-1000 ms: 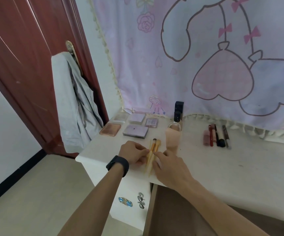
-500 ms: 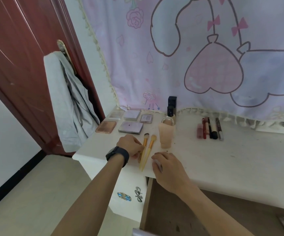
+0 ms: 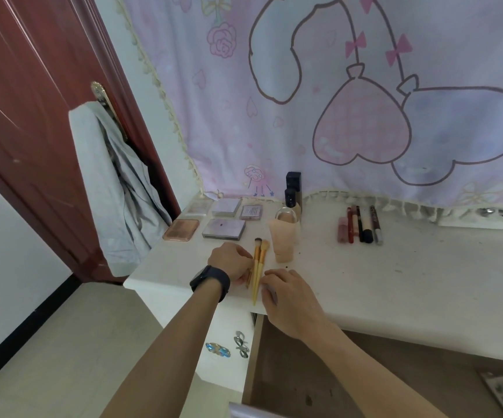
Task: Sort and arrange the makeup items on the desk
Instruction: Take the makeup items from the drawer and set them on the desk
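Brushes (image 3: 257, 267), maybe two, beside left hand (image 3: 229, 264)

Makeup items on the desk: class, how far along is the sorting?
Done: palettes grouped at the back left, slim sticks lined up on the right, bottles standing behind the tube. In hand: the left hand holds the two brushes while the right hand touches them. Left: apparently only laying the brushes straight.
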Demonstrator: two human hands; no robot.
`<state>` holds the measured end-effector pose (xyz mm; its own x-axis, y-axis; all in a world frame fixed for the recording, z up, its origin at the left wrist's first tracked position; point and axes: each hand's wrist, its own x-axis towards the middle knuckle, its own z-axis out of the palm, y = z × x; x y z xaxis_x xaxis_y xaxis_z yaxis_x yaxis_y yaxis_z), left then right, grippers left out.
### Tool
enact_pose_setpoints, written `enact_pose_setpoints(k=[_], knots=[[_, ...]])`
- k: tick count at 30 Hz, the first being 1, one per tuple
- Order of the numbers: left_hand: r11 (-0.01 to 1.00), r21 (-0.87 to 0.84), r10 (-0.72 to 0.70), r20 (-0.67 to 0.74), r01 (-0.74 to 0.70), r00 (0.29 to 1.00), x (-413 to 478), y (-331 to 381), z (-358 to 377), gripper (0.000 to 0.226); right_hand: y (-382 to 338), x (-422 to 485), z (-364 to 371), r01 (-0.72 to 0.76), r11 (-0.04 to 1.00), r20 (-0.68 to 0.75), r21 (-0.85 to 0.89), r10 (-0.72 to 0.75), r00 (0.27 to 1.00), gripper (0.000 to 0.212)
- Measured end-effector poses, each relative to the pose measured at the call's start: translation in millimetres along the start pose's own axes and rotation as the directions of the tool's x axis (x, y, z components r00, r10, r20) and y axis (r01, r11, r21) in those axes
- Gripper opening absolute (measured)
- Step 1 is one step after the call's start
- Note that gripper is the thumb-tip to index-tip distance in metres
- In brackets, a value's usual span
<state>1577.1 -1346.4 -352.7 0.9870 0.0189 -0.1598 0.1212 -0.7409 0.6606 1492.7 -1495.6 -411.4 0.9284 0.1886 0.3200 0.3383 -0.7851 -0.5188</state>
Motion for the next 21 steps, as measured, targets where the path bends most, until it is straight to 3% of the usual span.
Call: enact_pose_setpoints(k=[12, 15, 19, 21], knots=[[0.987, 0.141, 0.077, -0.033, -0.072, 0.996, -33, -10, 3, 0.022, -9, -14, -27, -0.030, 0.998, 0.172, 0.049, 0.021, 0.985, 0.039], [0.984, 0.126, 0.138, -0.108, -0.124, 0.984, -57, -14, 13, 0.028, -5, -45, -49, -0.048, 0.994, 0.182, 0.094, 0.030, 0.983, 0.038], [0.933, 0.201, 0.351, -0.340, -0.297, 0.873, -106, -7, 42, 0.025, 18, -110, -85, -0.072, 0.988, 0.160, 0.136, 0.049, 0.986, 0.033], [0.892, 0.200, 0.452, -0.363, -0.405, 0.815, -135, 1, 64, 0.025, 38, -150, -103, -0.113, 0.985, 0.167, 0.132, 0.090, 0.982, 0.031]])
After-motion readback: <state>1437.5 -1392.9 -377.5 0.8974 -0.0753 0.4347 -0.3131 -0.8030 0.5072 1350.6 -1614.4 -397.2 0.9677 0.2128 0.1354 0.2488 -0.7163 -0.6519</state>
